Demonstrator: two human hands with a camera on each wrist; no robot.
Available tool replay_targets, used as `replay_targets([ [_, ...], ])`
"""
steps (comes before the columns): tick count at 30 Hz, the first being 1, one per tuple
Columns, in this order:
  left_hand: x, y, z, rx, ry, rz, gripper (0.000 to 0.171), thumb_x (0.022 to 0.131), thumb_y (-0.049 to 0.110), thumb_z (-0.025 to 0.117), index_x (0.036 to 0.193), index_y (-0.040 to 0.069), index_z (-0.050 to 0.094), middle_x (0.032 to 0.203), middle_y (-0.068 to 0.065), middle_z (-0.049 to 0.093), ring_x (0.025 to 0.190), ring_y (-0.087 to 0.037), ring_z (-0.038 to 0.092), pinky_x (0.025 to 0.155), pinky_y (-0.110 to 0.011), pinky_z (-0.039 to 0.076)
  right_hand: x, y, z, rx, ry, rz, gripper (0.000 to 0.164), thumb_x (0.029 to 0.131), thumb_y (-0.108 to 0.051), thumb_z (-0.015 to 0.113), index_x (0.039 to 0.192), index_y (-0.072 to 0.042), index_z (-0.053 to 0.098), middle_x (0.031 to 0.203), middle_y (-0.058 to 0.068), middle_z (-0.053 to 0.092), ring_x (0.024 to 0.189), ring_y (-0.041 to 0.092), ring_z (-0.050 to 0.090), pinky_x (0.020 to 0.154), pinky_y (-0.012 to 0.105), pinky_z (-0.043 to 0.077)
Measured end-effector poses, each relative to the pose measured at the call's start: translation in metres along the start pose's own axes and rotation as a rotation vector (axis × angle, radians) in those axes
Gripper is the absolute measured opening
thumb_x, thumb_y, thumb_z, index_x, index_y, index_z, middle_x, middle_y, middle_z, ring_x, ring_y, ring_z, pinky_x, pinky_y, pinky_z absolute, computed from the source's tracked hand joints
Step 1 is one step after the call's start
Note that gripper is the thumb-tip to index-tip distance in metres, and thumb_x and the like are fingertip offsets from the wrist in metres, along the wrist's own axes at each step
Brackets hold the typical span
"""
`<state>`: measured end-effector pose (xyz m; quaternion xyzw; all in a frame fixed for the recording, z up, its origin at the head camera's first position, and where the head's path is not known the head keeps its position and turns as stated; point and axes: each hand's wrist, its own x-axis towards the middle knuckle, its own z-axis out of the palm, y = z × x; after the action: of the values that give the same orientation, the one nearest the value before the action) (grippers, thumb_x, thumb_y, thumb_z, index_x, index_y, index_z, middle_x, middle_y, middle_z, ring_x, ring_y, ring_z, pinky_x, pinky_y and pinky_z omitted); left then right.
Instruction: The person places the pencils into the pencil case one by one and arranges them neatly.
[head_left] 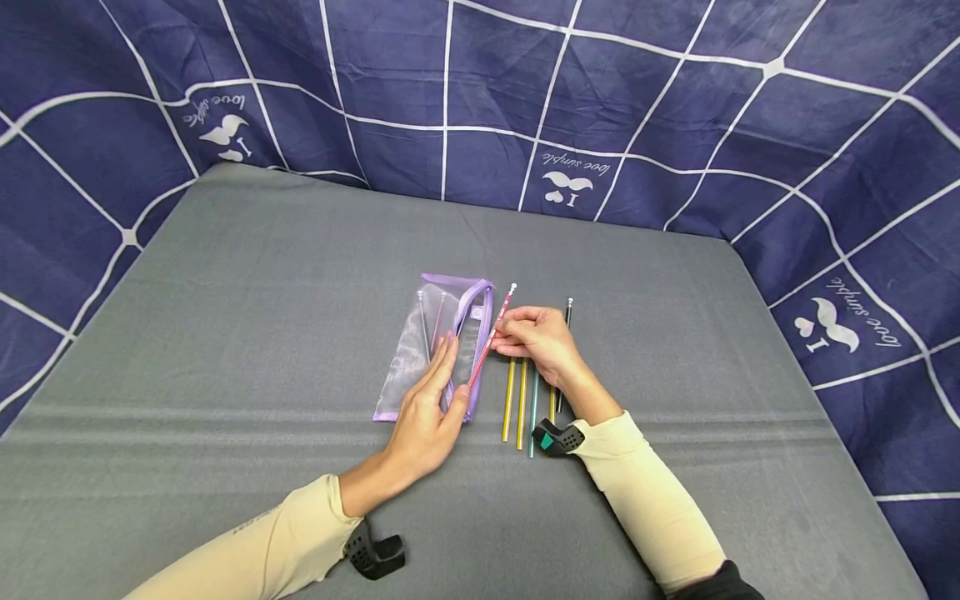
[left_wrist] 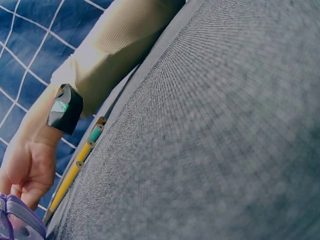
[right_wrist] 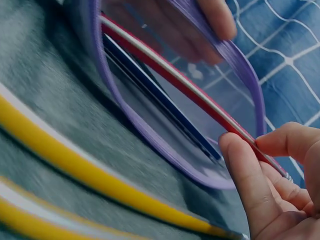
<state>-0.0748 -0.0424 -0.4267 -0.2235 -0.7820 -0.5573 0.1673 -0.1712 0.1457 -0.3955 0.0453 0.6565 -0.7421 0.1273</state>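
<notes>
A clear mesh pencil case (head_left: pixel 397 375) with purple edging lies on the grey surface, its zip side parted. My left hand (head_left: pixel 427 421) rests on it with fingers straight; in the right wrist view, one fingertip (right_wrist: pixel 217 20) reaches over the purple edge and other fingers show through the film. My right hand (head_left: pixel 536 337) pinches a red pencil (right_wrist: pixel 185 87) near its eraser end between thumb and fingers. The pencil slants, its lower part within the case opening. Inside the case lies a dark blue pencil (right_wrist: pixel 160 97).
Beside the case lie several pencils: yellow pencils (head_left: pixel 508 402), a teal pencil (head_left: pixel 534 417) and a black pencil (head_left: pixel 568 312), partly under my right hand and wrist. A blue checked cloth (head_left: pixel 495 92) hangs behind the grey surface (head_left: pixel 262 292).
</notes>
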Motion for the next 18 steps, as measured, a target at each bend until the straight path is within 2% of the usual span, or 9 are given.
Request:
replay_targets([
  [6, 0.000, 0.000, 0.000, 0.005, -0.002, -0.007, 0.058, 0.092, -0.001, 0.056, 0.146, -0.011, 0.036, 0.153, -0.024, 0.035, 0.143, -0.033, 0.031, 0.118, -0.047, 0.025, -0.002, 0.004, 0.014, 0.014, -0.047, 0.024, 0.009, 0.088, 0.013, 0.059, 0.097, 0.012, 0.062, 0.073, 0.012, 0.070, 0.065, 0.018, 0.072, 0.065, 0.026, 0.061],
  [13, 0.000, -0.001, -0.001, 0.012, -0.006, -0.005, 0.059, 0.092, -0.002, 0.056, 0.147, -0.009, 0.037, 0.154, -0.021, 0.035, 0.144, -0.032, 0.030, 0.118, -0.046, 0.025, -0.004, 0.007, 0.025, 0.025, -0.118, 0.035, 0.027, 0.089, 0.014, 0.058, 0.115, 0.023, 0.056, 0.081, 0.014, 0.071, 0.071, 0.019, 0.073, 0.072, 0.028, 0.061],
  [18, 0.000, 0.000, -0.001, 0.008, -0.008, -0.003, 0.060, 0.092, -0.002, 0.056, 0.147, -0.009, 0.036, 0.154, -0.021, 0.035, 0.144, -0.033, 0.030, 0.118, -0.046, 0.025, -0.006, 0.006, 0.027, -0.001, -0.156, 0.041, 0.031, 0.091, 0.012, 0.058, 0.119, 0.023, 0.055, 0.084, 0.015, 0.072, 0.073, 0.019, 0.073, 0.074, 0.029, 0.061],
])
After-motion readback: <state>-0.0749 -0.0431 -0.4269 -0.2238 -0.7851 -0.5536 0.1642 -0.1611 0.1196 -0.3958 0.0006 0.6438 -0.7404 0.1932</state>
